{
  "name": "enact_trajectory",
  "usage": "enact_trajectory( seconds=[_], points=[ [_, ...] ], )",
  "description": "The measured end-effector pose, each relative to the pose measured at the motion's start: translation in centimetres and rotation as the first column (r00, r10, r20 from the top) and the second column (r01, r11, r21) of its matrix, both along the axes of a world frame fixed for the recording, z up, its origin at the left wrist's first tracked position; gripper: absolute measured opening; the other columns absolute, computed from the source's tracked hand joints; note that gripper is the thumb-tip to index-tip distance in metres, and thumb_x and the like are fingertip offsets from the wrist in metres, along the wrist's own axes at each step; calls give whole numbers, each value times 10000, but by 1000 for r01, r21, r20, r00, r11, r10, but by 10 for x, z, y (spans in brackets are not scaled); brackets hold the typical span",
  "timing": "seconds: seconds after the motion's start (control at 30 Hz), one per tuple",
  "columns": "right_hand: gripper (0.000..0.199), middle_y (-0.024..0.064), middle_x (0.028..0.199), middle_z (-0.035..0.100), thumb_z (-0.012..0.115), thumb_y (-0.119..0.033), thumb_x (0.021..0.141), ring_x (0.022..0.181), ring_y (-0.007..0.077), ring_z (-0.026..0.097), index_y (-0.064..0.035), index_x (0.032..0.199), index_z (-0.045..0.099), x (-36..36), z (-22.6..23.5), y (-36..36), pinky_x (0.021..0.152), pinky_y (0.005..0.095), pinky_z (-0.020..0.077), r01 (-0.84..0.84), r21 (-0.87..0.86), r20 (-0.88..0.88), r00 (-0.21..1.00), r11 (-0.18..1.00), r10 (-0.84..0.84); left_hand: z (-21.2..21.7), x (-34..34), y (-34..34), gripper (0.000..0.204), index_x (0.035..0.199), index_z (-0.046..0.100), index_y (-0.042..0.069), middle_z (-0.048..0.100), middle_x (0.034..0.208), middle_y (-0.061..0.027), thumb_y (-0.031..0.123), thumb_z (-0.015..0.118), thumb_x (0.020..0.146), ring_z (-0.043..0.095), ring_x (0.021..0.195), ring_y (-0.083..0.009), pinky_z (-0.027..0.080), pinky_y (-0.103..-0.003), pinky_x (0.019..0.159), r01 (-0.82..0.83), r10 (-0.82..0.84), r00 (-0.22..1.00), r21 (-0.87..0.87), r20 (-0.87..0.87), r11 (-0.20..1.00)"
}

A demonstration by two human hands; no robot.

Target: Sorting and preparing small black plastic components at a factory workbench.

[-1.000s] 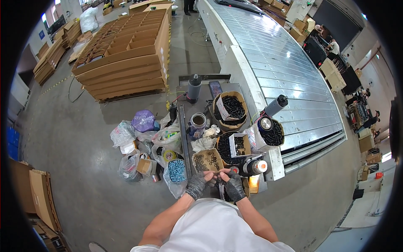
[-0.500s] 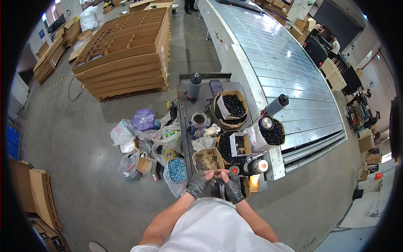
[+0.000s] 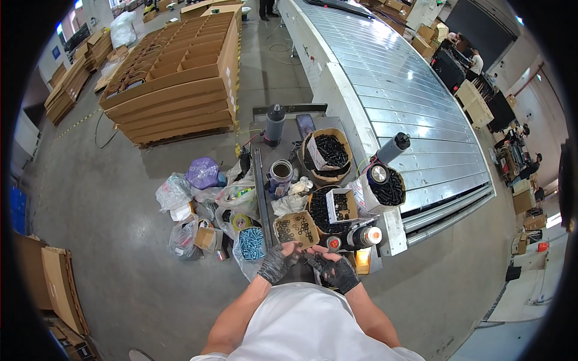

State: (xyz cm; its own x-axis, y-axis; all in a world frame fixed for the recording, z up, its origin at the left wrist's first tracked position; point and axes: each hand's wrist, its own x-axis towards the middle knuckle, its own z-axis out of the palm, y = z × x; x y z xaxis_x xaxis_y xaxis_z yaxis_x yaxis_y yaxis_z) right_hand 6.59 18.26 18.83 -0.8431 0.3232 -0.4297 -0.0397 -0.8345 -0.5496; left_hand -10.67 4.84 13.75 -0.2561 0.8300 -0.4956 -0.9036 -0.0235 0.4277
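Observation:
Both my hands wear dark grey gloves with bare fingertips and meet low in front of me. My left hand [image 3: 279, 263] is at the near edge of a cardboard box of small dark rings [image 3: 295, 229], its fingers drawn together. Just right of it, my right hand [image 3: 336, 270] has bent fingers pointing left, with something small and dark at them. What either hand holds is too small to make out. Beyond them are a white box of small black parts [image 3: 342, 205] and a container of black screws [image 3: 320, 212]. A red-topped can [image 3: 333, 243] stands close to my right fingertips.
Left of the worktop are a bag of blue screws [image 3: 251, 243] and plastic bags [image 3: 185, 239]. An open flask [image 3: 280, 171], a phone [image 3: 305, 124] and grey electric screwdrivers [image 3: 274, 125] [image 3: 394, 147] lie farther off. A slatted metal conveyor [image 3: 415, 114] runs along the right.
My hands have moved slightly apart, after their fingertips were almost together. My right hand has turned, its fingers now reaching left. The whole view has shifted a little.

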Motion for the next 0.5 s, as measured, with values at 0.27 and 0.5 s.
enact_trajectory(
  seconds=[0.27,0.5],
  points=[
    [366,151,1175,611,544,-108,936,1048,225,613,28,1275,516,0,9,-2,922,326,495,-5,131,111,994,991,-9,5,3,5,370,1159,617,27,672,955,-42,285,674,900,625,790,-124,516,-247,704,-6,3,995,-21,-98,1000],
    [327,122,1040,650,567,-146,939,910,193,635,9,1227,551,-2,13,-2,794,323,527,-7,111,123,992,994,-6,6,8,7,381,1175,615,21,680,963,-52,282,671,903,628,787,-126,514,-258,702,7,-15,986,-52,-168,999]
  ],
)
